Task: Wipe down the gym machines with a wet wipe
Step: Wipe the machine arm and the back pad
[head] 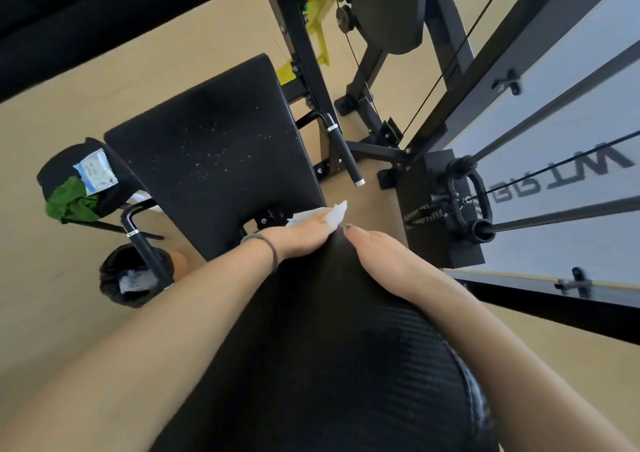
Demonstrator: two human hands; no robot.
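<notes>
Start at your far left: one small black stool [114, 181] stands on the tan floor [52, 271], carrying one light-blue wipe packet [96, 172] and one crumpled green cloth [71, 199] that touches the packet's lower edge. Just below it sits one small black bin [114, 287] with pale crumpled scraps inside, and one black handle bar with a silver ring [143, 248] crosses in front of the bin's rim.

Next comes one flat black seat pad [214, 147], speckled with small white flecks. A second black handle bar with silver rings [341, 148] hangs beside its right edge.

Now your two hands. Your left hand [304, 232], with one dark band on its wrist, lies flat with straight fingers, pressing one white wet wipe [334, 213] onto the top end of the long black textured back pad [329, 347]. The wipe's edge sticks out beyond your fingertips. Your right hand [377, 254] rests open and relaxed on the same pad, just beside the left, holding nothing; its fingertips lie near the wipe but apart from it.

Farther right, one black weight stack [433, 216] stands behind a grey panel with dark lettering [571, 161], and one black carabiner clip [467, 195] joins thin cables there.
</notes>
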